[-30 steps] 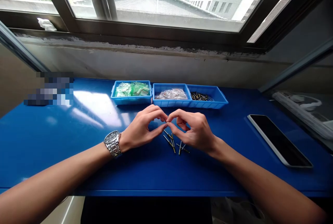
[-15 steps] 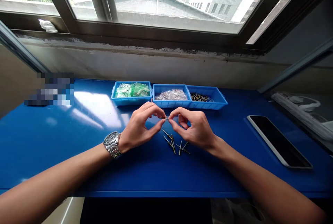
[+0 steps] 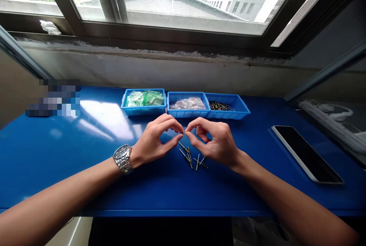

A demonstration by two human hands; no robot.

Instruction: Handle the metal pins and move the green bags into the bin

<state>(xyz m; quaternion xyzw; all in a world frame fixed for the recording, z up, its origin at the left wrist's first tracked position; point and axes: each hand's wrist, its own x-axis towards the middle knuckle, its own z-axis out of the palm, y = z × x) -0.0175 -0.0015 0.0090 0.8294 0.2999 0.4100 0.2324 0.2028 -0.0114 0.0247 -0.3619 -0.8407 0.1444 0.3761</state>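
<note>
My left hand (image 3: 161,137), with a metal watch (image 3: 122,158) on its wrist, pinches one end of a small blind rivet (image 3: 184,132) between thumb and forefinger. The fingertips of my right hand (image 3: 214,137) pinch its other end, so the two hands nearly meet. Only a sliver of the rivet shows between them; the rest is hidden by the fingers. Below the hands, several loose rivets (image 3: 190,157) with thin silver pins and dark, brass-coloured bodies lie on the blue table (image 3: 160,190).
Behind the hands stand three blue bins: one with green-tinted bags (image 3: 153,98), one with clear bags of small parts (image 3: 188,103), one with loose rivets (image 3: 219,106). A dark-screened phone (image 3: 307,154) lies at the right. Wall and window rise behind.
The two hands have come slightly closer together, and less of the rivet shows between the fingertips. The loose rivets have stayed in place.
</note>
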